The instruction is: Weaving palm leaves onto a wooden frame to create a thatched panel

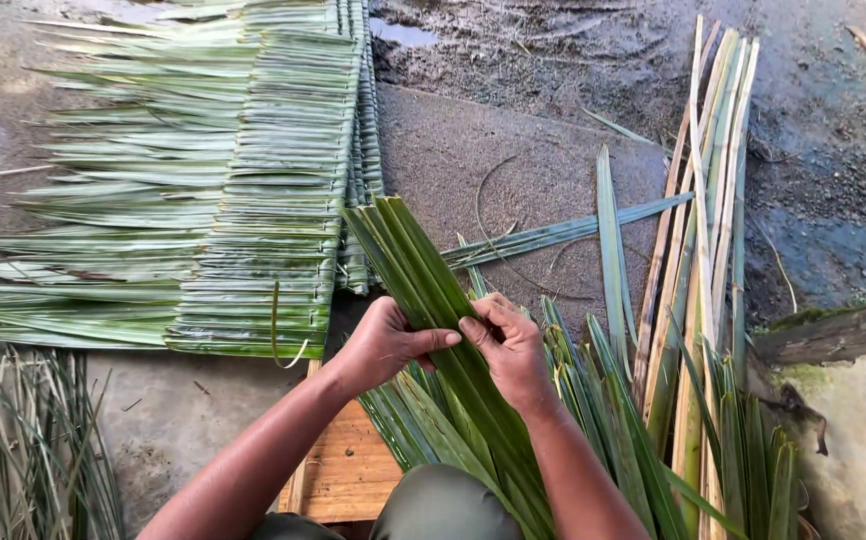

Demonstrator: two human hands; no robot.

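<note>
Both hands meet on a bundle of long green palm leaflets (423, 275) that slants up from the person's lap toward the woven panel. Left hand (385, 345) wraps the bundle from its left side, fingers curled across the leaflets and thumb underneath, clenched on them. Right hand (511, 350) grasps the same bundle from the right, its fingertips pressing into the top leaflet just beside the left hand's fingers, as if folding or separating one strip.

The bundle's far tips lie against the lower right corner of a large woven mat of folded leaflets (268, 210), whose loose leaf ends fan out to the left over the wet ground (513, 140). More loose green leaflets (613, 400) lie under and to the right of the hands, and beyond them a stack of pale, yellowish split stems (703, 220) runs away from the person. A wooden board (348, 470) shows beneath the forearms.

Judging from the grip, the step in hand is sorting or folding a leaflet out of the bundle beside the finished rows. Any further move calls for keeping the bundle pinned with one hand while the other works a single strip free without tearing it.
</note>
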